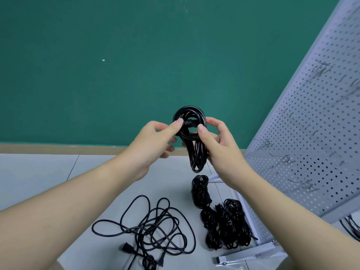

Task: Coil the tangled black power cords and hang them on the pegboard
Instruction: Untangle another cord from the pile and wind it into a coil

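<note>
Left arm: bare forearm comes from the lower left and reaches up toward the middle.
Left hand (155, 141): raised, thumb and forefinger pinch the wrapped part of the coiled cord (191, 137); other fingers curl below.
Right arm: bare forearm comes from the lower right and rises toward the middle.
Right hand (218, 145): raised, just beside the left hand; thumb lies on the front, fingers curl round the coil behind.

You've got bright, even, diffuse light, no hard shadows. Faint sheen on the coiled cord (190, 133). Your wide-angle lens bends the edges: pegboard (311, 123) leans hard, forearms stretch. Pegboard hooks (303, 185) look smeared and soft. Centre reasonably sharp, slight overall softness.
</note>
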